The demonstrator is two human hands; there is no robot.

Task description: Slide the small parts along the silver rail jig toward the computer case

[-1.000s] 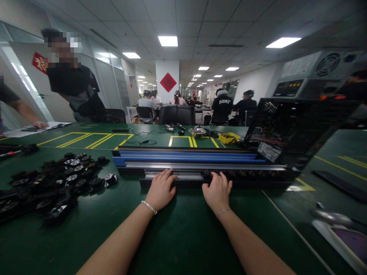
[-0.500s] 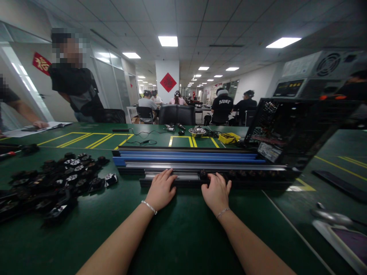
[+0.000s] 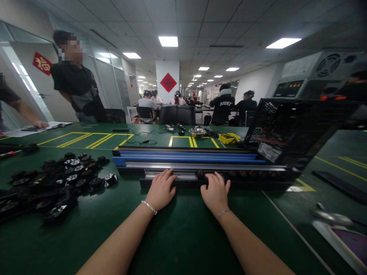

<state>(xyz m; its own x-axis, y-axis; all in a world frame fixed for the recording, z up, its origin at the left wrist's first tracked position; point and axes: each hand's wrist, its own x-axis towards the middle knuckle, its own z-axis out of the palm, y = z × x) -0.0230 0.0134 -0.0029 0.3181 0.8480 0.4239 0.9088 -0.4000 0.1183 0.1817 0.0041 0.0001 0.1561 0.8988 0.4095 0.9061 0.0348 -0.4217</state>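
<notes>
A dark rail with a silver channel [image 3: 186,177] lies crosswise on the green table. My left hand [image 3: 161,189] rests on its left part, fingertips over the channel and thumb apart. My right hand [image 3: 215,192] lies at the rail further right, its fingers bent beside a small black part [image 3: 200,173] in the channel; the thumb sticks out. More small dark parts [image 3: 252,173] sit in a row to the right of that hand. Behind the rail run a silver strip [image 3: 183,165] and a blue rail [image 3: 186,156].
Many black parts [image 3: 71,175] are heaped at the left. An open computer case [image 3: 298,130] stands at the right. A metal bowl [image 3: 197,131] and yellow tray [image 3: 228,138] are behind the rails. A person [image 3: 76,84] stands across the table at the left.
My right hand and the small black part beside it have shifted slightly left along the rail. My left hand has stayed put. The standing person has moved a little.
</notes>
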